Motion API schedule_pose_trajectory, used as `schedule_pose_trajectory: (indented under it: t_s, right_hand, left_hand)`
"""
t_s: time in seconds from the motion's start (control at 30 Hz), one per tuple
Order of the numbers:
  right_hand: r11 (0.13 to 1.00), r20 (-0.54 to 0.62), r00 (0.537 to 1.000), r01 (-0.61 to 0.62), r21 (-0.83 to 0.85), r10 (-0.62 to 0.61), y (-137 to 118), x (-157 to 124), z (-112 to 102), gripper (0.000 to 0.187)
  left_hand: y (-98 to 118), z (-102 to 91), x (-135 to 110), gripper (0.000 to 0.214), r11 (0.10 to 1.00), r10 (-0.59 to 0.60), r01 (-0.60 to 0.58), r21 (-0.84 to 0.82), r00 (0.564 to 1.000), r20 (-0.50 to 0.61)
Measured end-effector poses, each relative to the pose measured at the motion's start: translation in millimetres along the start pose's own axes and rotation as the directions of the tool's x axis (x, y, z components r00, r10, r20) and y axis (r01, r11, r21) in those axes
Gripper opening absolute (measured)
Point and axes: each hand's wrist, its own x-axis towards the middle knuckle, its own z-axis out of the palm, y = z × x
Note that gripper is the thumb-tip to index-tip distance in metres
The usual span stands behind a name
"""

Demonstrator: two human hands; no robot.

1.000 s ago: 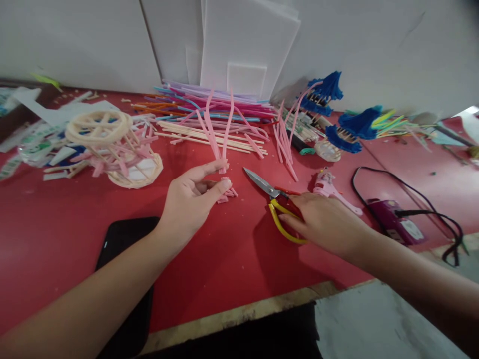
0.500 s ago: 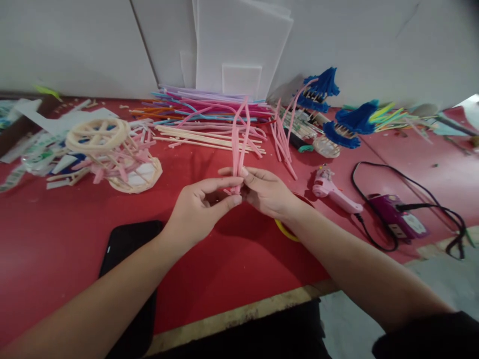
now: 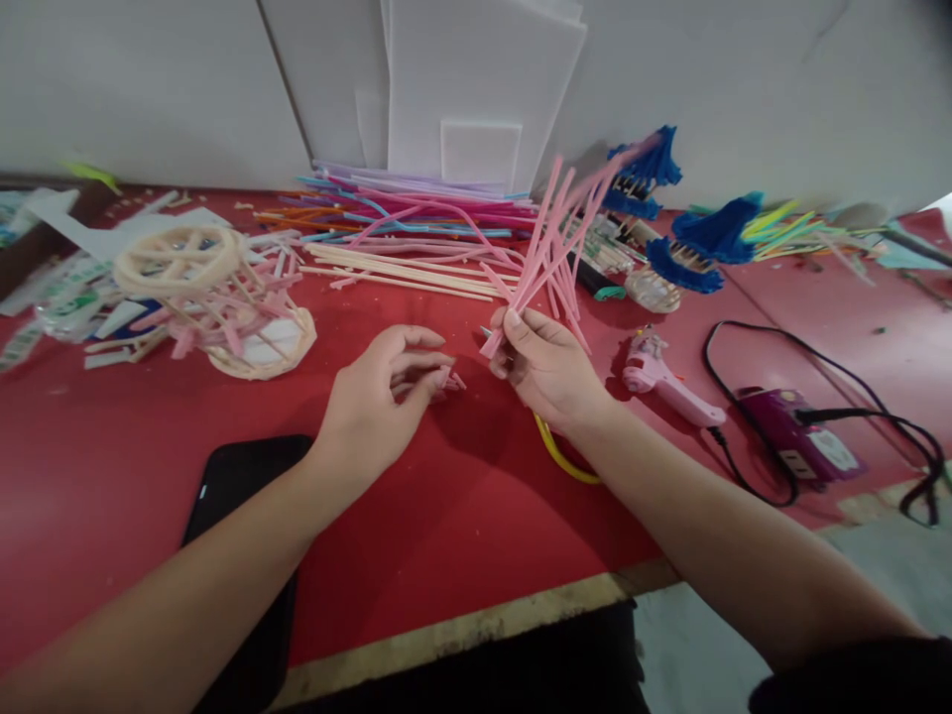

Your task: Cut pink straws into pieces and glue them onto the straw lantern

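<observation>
spreading across most of the view, a red tabletop [image 3: 446, 555] bears all the parts shown. behind it, large white sheets [image 3: 483, 79] lean against the wall [image 3: 178, 89]. in order of decreasing size follow a black slab, probably a phone [image 3: 242, 481], beside the left forearm [image 3: 223, 565], and a cream wheel-topped model [image 3: 182, 260] at left.

the two hands have just parted. half a second ago both met at the bundle of pink stems [image 3: 525, 282]; now the right hand [image 3: 554, 372] alone carries it, a little to the right, and the left hand [image 3: 376, 407] stands apart. this is judged to mean that the handling of the stems has passed wholly to the right side, leaving the left free of them.

relative to the fingers, the bundle lies across the right hand, pinched near its lower ends between thumb and fingers; the short ends project below the grip, while the long ends fan upward and outward. the left thumb and forefinger are separated, with no long stem between them.

smaller still, the scissors [image 3: 559, 456] lie beneath the right hand, their yellow handle showing. smallest are the short pink pieces [image 3: 457, 381] just beside the left fingertips; whether these are touched cannot be told.
</observation>
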Motion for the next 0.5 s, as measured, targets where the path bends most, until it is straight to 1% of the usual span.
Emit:
schedule_pose_trajectory:
  t_s: [0.1, 0.17, 0.2, 0.27, 0.37, 0.4, 0.43, 0.5]
  right_hand:
    - [0.998, 0.028, 0.999, 0.036, -0.048, -0.034, 3, -2, 2, 0.031]
    - [0.992, 0.042, 0.997, 0.070, -0.103, -0.066, 4, -5, 3, 0.029]
    - [0.987, 0.046, 0.996, 0.086, -0.137, -0.080, 4, -6, 3, 0.028]
    - [0.975, 0.062, 0.993, 0.108, -0.195, -0.098, 4, -10, 5, 0.025]
    - [0.966, 0.121, 0.989, 0.113, -0.233, -0.086, 2, -14, 8, 0.026]
    - [0.965, 0.137, 0.988, 0.105, -0.239, -0.074, 1, -15, 9, 0.027]
    - [0.964, 0.145, 0.988, 0.094, -0.249, -0.059, 0, -16, 10, 0.027]
    - [0.958, 0.146, 0.989, 0.074, -0.279, -0.034, -1, -18, 11, 0.027]
  left_hand:
    - [3, -1.3, 0, 0.020, 0.979, 0.055, -0.049, 0.196, 0.998, -0.023]
    - [5, -2.1, 1, 0.019, 0.963, 0.095, -0.080, 0.258, 0.994, -0.046]
    - [6, -2.3, 1, 0.020, 0.964, 0.102, -0.084, 0.253, 0.993, -0.058]
    - [7, -2.4, 2, 0.023, 0.983, 0.082, -0.070, 0.172, 0.995, -0.060]
    - [9, -1.5, 1, 0.030, 1.000, 0.004, -0.004, -0.012, 1.000, 0.002]
    - [10, -1.1, 0, 0.032, 0.999, -0.015, 0.017, -0.051, 1.000, 0.027]
    - [11, -0.8, 0, 0.033, 0.997, -0.032, 0.035, -0.067, 0.999, 0.043]
    - [13, -0.3, -1, 0.035, 0.997, -0.060, 0.063, -0.043, 0.997, 0.052]
